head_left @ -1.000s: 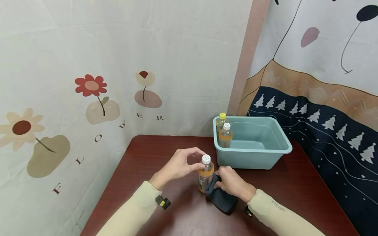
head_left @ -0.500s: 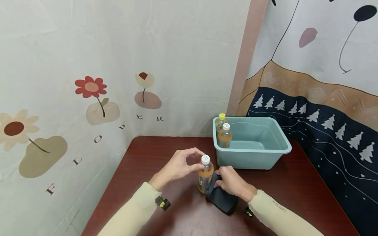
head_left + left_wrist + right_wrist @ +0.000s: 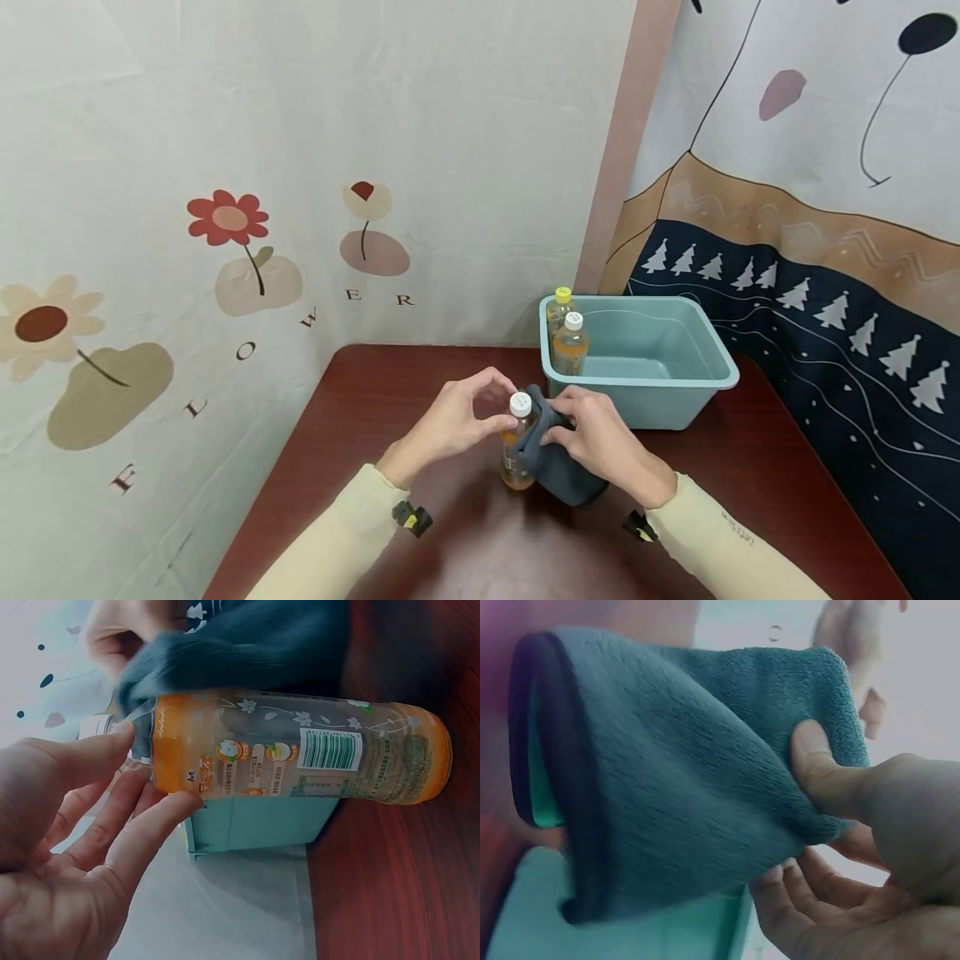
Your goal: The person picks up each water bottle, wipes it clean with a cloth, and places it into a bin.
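Observation:
An upright plastic bottle (image 3: 516, 472) with a white cap and orange-edged label stands on the dark red table (image 3: 465, 533). My left hand (image 3: 457, 427) holds it near the neck, between thumb and fingers. In the left wrist view, the bottle's (image 3: 255, 761) barcode and printed flowers show. My right hand (image 3: 603, 442) pinches a folded dark blue-grey cloth (image 3: 562, 472), which lies against the bottle's right side and hides part of it. In the right wrist view, the plush cloth (image 3: 682, 772) hangs from thumb and fingers, its dark hem at the far end.
Behind my right hand stands a light teal plastic tub (image 3: 637, 400). At its left end are two bottles, one with a yellow cap (image 3: 562, 295) and another with a white cap (image 3: 571, 346). A printed wall cloth (image 3: 450, 167) runs along the table's back.
My right hand has moved up along the bottle with the cloth, which now reaches the neck and has lifted at its lower end. My left hand keeps its hold on the bottle.

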Demonstrator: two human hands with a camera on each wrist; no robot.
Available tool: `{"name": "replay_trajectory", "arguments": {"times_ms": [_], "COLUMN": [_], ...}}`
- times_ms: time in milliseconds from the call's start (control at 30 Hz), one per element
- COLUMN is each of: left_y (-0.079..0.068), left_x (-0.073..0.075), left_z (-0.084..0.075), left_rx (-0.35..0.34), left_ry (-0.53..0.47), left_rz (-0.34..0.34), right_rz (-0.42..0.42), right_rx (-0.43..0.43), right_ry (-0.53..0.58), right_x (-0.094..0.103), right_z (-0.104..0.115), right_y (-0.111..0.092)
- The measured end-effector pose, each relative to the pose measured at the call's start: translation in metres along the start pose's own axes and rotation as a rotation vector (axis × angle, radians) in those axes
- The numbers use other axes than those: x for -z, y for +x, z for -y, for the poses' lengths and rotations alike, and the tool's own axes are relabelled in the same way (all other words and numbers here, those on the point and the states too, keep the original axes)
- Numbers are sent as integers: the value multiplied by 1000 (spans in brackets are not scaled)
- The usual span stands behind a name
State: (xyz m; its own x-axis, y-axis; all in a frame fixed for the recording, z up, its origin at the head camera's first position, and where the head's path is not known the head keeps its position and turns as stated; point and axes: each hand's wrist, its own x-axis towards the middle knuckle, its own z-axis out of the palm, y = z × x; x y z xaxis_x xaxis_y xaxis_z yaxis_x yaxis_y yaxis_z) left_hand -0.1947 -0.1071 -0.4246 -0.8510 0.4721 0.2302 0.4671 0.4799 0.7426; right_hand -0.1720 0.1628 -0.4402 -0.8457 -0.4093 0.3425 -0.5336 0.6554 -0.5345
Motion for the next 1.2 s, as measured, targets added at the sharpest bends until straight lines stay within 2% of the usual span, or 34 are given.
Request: {"name": "replay_trajectory", "arguments": {"times_ms": [200,400,567,667,867,1067,1200], "left_y": [1,0,-1,-2,2,3,4], "left_x": [0,-1,-1,-2,-10,-11,-8], "left_z": [-1,-1,-3,-5,-7,-7,-7], "left_rx": [9,16,2,3,-8,-36,-66], "left_ry": [5,8,-16,-20,42,6,40], "left_rz": [5,17,30,9,-59,-52,-47], "right_rz": [-30,-37,-59,-76,-81,-82,-67], "right_rx": [-5,-13,-6,-10,-25,-14,-17], "right_ry": [25,36,26,17,25,37,58], "right_x": [5,6,15,21,27,24,21], "right_z": [10,8,4,1,-5,-4,-1], "right_y": [3,-1,-7,-11,-13,-9,-5]}}
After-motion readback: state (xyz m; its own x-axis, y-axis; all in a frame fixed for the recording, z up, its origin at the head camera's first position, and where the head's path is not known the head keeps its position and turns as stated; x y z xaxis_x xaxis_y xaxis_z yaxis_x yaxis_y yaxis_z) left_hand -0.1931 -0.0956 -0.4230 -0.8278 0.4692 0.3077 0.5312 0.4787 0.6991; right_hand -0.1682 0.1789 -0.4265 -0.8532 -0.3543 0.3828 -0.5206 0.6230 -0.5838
